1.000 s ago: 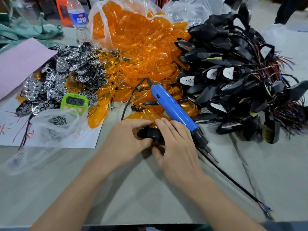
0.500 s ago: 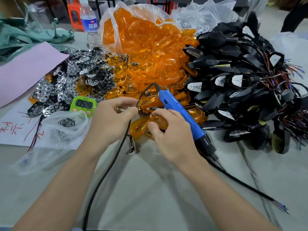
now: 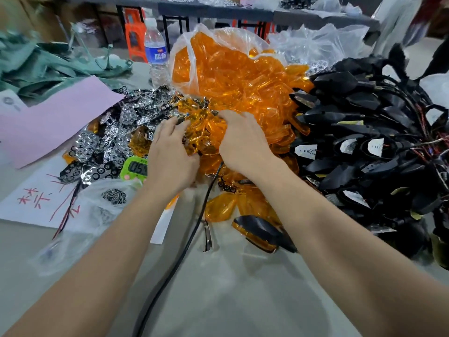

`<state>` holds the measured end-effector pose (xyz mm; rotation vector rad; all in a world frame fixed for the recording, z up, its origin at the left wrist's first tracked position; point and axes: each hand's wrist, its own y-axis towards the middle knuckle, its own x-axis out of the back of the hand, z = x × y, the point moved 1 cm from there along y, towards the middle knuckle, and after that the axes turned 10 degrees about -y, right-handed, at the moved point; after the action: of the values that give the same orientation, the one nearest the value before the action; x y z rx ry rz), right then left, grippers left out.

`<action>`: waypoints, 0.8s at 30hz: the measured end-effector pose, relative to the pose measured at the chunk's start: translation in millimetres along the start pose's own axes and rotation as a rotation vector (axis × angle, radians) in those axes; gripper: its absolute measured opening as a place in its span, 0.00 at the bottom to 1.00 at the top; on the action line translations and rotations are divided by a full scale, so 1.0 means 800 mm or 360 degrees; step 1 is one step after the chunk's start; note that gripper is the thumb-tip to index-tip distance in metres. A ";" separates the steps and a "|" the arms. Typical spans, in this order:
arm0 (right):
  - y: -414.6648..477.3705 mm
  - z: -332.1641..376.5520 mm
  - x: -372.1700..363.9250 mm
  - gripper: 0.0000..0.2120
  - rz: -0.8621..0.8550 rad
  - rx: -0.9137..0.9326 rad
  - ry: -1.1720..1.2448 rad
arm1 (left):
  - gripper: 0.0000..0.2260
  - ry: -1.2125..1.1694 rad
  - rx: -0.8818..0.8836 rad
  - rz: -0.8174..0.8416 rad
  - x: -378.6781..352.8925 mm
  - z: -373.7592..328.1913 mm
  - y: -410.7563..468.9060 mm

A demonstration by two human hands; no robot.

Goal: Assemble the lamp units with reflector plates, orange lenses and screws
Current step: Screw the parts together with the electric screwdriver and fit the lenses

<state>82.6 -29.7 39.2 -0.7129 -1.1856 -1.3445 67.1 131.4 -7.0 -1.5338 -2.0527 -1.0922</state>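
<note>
A: Where are the lenses [image 3: 230, 88]?

B: Heaped mid-worktop [image 3: 243, 295], spilling from a clear bag [image 3: 243, 37] on the far side, with plates [image 3: 114, 135] to their left and black lamp units [image 3: 364, 132] to their right. Both hands are in the near edge of the heap.

A: Holding one?

B: Can't tell. The left hand [image 3: 170, 156] has its fingers [image 3: 170, 124] bent down into the lenses, tips partly hidden. The right hand [image 3: 243, 144] lays its fingers [image 3: 245, 117] fairly straight and a little spread on top, pinching nothing I can see.

A: How will a lens handle?

B: Light, I'd judge — thin, stiff plastic, glossy and so probably slippery. They look nested, so one may snag its neighbours. I'd expect scratches, or a crack if it's squeezed hard.

A: Where to take hold?

B: By the rim — thumb on one edge, a finger on the opposite one, keeping off the face. Work it loose from the others before lifting.
</note>
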 end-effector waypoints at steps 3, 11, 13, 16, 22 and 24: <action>0.040 0.005 -0.008 0.29 0.0132 0.0169 -0.0694 | 0.38 0.0194 0.0152 0.0182 -0.006 0.017 0.039; 0.055 -0.012 -0.021 0.12 -0.0125 0.0261 -0.0592 | 0.29 0.0653 0.0156 0.0329 0.002 0.029 0.074; 0.050 -0.021 -0.023 0.08 -0.0169 0.0129 -0.0308 | 0.31 0.0573 0.0172 0.0212 0.003 0.033 0.076; 0.046 -0.033 -0.019 0.09 -0.0162 -0.0119 0.0235 | 0.35 0.0380 0.0110 0.0082 0.007 0.038 0.074; 0.045 -0.052 -0.004 0.10 -0.0368 -0.0257 0.0546 | 0.28 0.0168 0.0125 0.0103 0.026 0.015 0.060; 0.044 -0.056 0.003 0.10 -0.0319 -0.0255 0.0588 | 0.26 -0.0001 0.0062 0.0121 0.025 0.000 0.051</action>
<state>126.2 -66.1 35.9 -0.4374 -0.8761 -1.6703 97.6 148.7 21.3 -1.5797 -1.9874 -1.0178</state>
